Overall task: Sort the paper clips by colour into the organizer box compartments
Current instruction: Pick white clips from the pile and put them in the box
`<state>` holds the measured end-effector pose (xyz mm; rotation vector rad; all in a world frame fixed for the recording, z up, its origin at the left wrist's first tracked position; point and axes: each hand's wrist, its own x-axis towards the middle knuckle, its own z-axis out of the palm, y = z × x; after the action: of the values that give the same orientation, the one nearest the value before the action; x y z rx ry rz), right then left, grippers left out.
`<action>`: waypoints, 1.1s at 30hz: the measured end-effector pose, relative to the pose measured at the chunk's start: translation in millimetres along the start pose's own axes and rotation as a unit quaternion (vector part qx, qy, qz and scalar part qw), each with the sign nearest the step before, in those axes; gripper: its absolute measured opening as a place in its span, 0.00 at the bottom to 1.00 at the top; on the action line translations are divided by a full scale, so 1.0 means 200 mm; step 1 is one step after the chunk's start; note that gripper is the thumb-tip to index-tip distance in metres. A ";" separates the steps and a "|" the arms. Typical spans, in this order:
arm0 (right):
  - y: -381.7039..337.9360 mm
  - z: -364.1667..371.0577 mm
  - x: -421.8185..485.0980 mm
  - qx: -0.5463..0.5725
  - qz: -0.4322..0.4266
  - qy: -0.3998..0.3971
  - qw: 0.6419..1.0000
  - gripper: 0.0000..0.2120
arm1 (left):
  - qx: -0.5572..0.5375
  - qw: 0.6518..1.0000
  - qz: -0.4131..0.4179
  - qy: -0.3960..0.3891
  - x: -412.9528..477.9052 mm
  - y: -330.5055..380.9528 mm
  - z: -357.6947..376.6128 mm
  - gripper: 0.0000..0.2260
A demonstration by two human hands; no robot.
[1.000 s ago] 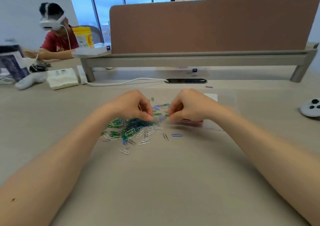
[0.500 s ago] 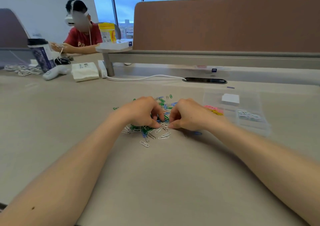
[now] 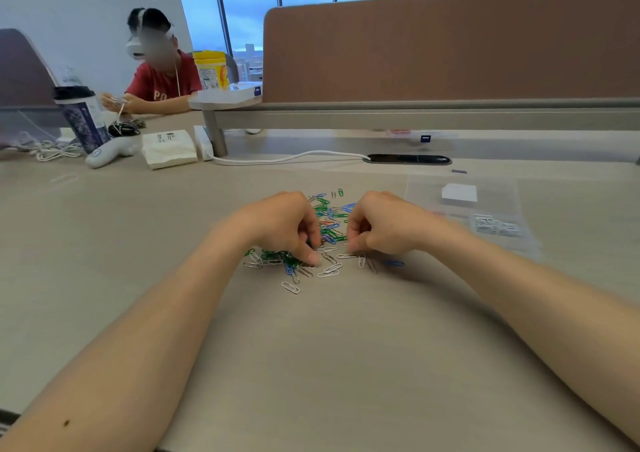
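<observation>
Both the left hand [image 3: 282, 224] and right hand [image 3: 388, 224] have fingers [image 3: 313, 257] seemingly pinching paper clips [image 3: 329, 216]; isolate one colour before lifting.

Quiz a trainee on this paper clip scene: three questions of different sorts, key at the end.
1. Multiple choice: what colour are the sorted clips in the near right compartment of the organizer box? A green; B white; C blue.
2. Short answer: what colour is the lone clip lying apart from the pile, on the near side of the right hand?
3. True or false: the organizer box lies to the left of the pile.
Key: 1 B; 2 blue; 3 false, it lies to the right.
</observation>
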<state>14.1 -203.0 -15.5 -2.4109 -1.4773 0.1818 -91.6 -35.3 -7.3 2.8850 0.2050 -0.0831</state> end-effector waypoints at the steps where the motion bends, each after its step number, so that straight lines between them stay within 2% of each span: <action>1: 0.00 -0.02 -0.01 0.007 -0.005 -0.001 1.000 0.02 | 0.007 1.000 -0.004 -0.001 0.00 0.00 0.00 0.12; 10: 0.02 -0.05 -0.01 -0.021 -0.045 -0.080 0.996 0.09 | 0.007 0.999 0.016 0.052 0.03 0.01 0.04 0.12; 18: 0.02 -0.02 0.00 -0.012 -0.058 -0.060 0.996 0.07 | 0.000 0.999 0.030 0.040 0.04 0.01 0.05 0.12; 26: 0.02 -0.03 0.01 -0.031 -0.063 -0.072 0.995 0.08 | -0.017 0.999 0.021 0.037 0.04 0.03 0.07 0.02; 33: 0.01 0.01 0.02 -0.040 -0.054 -0.068 0.995 0.03 | -0.011 1.000 0.011 0.017 0.04 0.05 0.08 0.05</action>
<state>17.4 -200.4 -17.0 -2.4151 -1.7012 0.2731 -82.4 -47.9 -20.8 2.8670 0.1805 -0.0276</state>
